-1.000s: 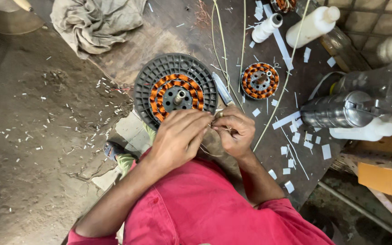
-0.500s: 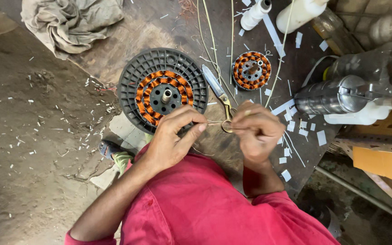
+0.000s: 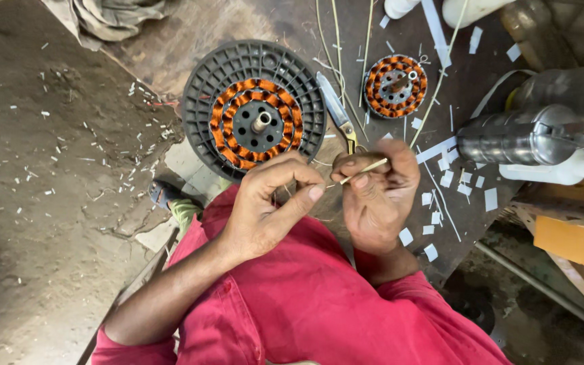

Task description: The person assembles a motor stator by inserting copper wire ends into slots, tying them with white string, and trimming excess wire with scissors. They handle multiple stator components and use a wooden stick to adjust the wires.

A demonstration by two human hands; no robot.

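While pinching thin pale sliver (image 3: pixel 366 169), both hands (image 3: pixel 265 209).

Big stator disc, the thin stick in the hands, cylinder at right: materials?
Big stator disc: dark grey ribbed frame, probably moulded plastic; the orange-brown glossy coils look like enamelled copper wire. Thin stick: pale, matt, likely bamboo or wood, pinched by the right hand. Cylinder: bright mirror sheen, evidently polished metal.
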